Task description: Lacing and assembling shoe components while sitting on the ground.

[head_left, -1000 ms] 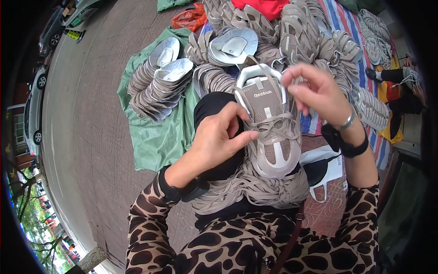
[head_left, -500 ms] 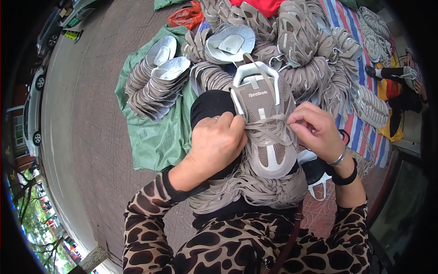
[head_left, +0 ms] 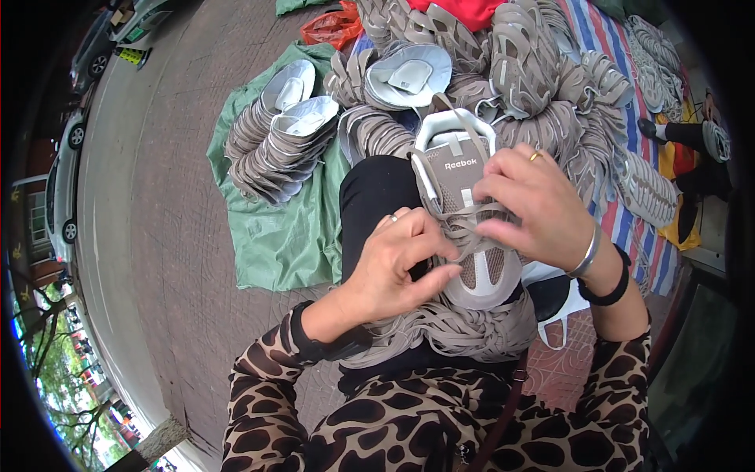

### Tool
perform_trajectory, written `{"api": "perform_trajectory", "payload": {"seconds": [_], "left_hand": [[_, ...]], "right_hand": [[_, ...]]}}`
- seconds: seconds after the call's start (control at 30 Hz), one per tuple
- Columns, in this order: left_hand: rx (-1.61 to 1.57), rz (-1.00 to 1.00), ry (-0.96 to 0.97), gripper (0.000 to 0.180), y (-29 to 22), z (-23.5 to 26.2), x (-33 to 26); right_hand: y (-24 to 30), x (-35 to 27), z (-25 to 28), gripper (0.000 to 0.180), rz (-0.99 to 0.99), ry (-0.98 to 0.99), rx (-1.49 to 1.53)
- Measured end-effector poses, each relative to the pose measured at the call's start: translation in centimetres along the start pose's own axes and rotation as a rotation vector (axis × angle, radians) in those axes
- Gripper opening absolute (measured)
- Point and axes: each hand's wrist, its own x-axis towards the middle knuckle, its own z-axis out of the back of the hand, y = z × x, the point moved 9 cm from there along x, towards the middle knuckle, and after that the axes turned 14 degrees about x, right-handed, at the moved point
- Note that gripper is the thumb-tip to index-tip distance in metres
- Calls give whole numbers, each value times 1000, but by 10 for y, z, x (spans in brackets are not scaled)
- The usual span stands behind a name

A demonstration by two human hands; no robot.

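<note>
A taupe and white sneaker upper lies across my lap with its toe toward me. Flat taupe shoelaces cross over its front in loose loops. My left hand is at the left side of the laces, thumb and index finger apart, fingertips close to the lower crossings. Over the right side of the upper is my right hand, its fingers and thumb spread around the laces and hiding part of them. A thick bundle of loose taupe laces rests on my lap below the toe.
Nested stacks of uppers lie on a green sheet to the left. More uppers are heaped ahead on a striped sheet. A red-orange bag sits at the far side. Another person's legs show at right.
Both hands have left their pinched hold beside the laces. The right moved left over the upper; the left moved down toward the toe, its fingers opening. The whole view shifted slightly.
</note>
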Motion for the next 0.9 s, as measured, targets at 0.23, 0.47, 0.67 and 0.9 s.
{"api": "perform_trajectory", "payload": {"seconds": [0.23,0.47,0.67,0.9], "left_hand": [[331,-20,1,15,27,14,-1],[276,-89,-51,21,26,9,11],[243,-49,-148,21,28,15,11],[360,1,-128,18,14,17,32]], "right_hand": [[-10,8,-1,8,48,43,38],[-90,-40,-6,6,-361,-498,1014],[-130,-66,-43,5,-431,-967,2000],[-91,-44,-9,12,-312,-642,1351]]}}
